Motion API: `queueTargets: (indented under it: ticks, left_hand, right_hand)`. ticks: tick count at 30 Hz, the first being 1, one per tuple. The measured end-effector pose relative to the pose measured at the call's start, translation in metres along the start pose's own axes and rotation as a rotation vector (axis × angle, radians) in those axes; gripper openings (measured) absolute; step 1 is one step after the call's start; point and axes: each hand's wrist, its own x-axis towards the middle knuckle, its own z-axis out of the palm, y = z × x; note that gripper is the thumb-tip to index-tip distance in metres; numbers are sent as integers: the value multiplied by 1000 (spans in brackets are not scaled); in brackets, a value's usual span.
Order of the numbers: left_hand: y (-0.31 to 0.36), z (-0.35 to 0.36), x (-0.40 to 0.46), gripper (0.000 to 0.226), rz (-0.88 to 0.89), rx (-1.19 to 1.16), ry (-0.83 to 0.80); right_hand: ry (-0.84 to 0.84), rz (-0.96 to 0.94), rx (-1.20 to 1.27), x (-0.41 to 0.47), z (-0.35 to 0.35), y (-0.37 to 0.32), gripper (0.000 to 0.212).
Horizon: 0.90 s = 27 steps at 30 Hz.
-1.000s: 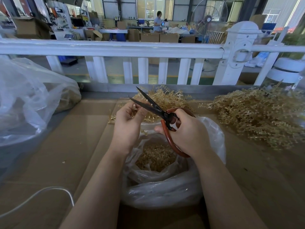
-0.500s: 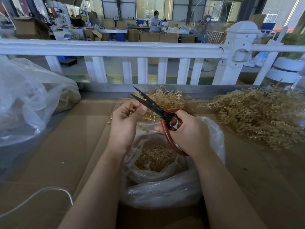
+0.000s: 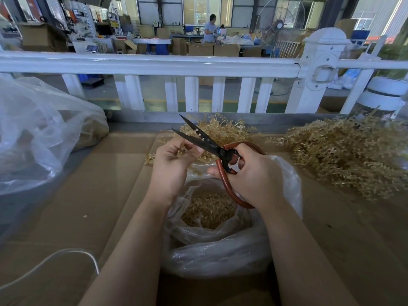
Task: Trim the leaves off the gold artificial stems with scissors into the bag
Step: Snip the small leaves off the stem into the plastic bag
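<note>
Both of your hands were busy above the open mouth of the clear plastic bag (image 3: 231, 250), which sat on the cardboard-covered table (image 3: 99, 195) near its front edge, about midway along. Your left hand (image 3: 172, 166) had its fingers curled, pinching a thin gold stem (image 3: 199, 156) between thumb and fingertips just under the blades. Your right hand (image 3: 254, 175) gripped the scissors (image 3: 212, 146), fingers wrapped through the looped, reddish-brown handles; the dark, pointed blades stood parted, aimed up and to the left over your left hand. Inside the bag lay a heap of small gold clippings (image 3: 209, 213), fine and crumbly in look, under glossy, crinkled film.

Behind your hands, toward the back edge of the table, a small tuft of gold stems (image 3: 223, 129) rested, bristly and branching. A much larger pile of gold stems (image 3: 344, 160) spread along the right side, dense and spiky. At the left edge a big translucent bag (image 3: 39, 133) slumped, wrinkled and shiny. A thin white cord (image 3: 72, 252) curved across the front left corner. A white railing (image 3: 154, 65) with square balusters ran beyond the back edge.
</note>
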Motion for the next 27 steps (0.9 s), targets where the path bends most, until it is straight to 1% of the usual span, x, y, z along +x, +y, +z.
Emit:
queueTargets:
  ticks: [4,8,11,14,18,21,23,24,27]
  left_hand:
    - [0,1,0,4,-15,-28,-9]
    - [2,3,-1,13,0,-58,-9]
    - [2,3,0,17,55,-89,44]
    - [3,3,2,9,87,-74,102]
    - [3,3,2,10,86,-57,137]
    - [2,4,3,6,60,-79,152]
    - [2,4,3,18,60,-78,155]
    - [2,4,4,21,63,-68,159]
    - [2,5,3,17,61,-62,177]
  right_hand:
    - [12,-14,26,0,0,0,57]
    - [5,1,40,0,0,0,53]
    - [17,2,72,0,0,0,59]
    - [-3,19,66,1,1,2,65]
    - [-18,20,38,2,1,4,65]
    - [-14,-8,14,2,2,3,64]
    - [-3,-14,5,1,3,4,54]
    - [6,-20,0,1,3,5,52]
    - [26,-38,17,0,4,6,57]
